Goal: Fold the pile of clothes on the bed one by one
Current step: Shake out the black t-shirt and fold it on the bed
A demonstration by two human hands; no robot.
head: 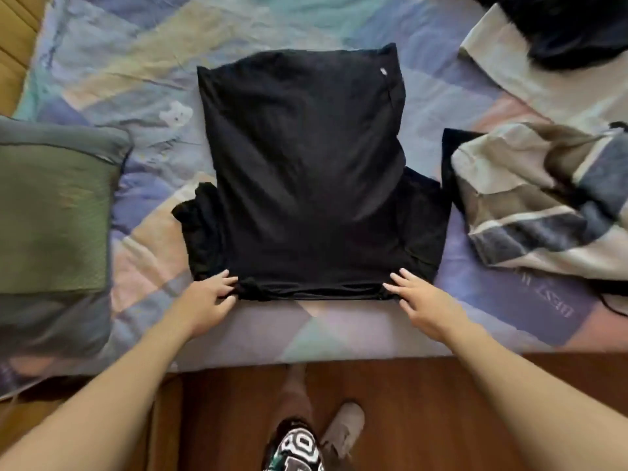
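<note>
Black garment [306, 171] spread flat at centre of bed [339, 328], on patchwork bedsheet [142, 79]; side panels turned inward, short dark portions projecting at lower left and lower right. Small pale tag near upper right corner. Near hem bunched in layered folds along edge closest to person. Left hand [207, 300] at left end of near hem: fingers [224, 280] slightly curled and close together, tips resting on fabric, thumb tucked against hem edge; firm pinch versus simple press not determinable. Right hand [424, 300] at right end of near hem: fingers [404, 278] extended and somewhat spread, tips lying on fabric corner, thumb against folded edge; no closed grasp visible. Green pillow [54, 205] at left side of bed, apart from garment. Striped grey-and-beige cloth [543, 198] at right, just beside garment, overlapping another dark piece [450, 158]. Dark heap [571, 28] at upper right corner. Wooden floor [441, 419] below bed edge; one shoe [343, 426] visible.
</note>
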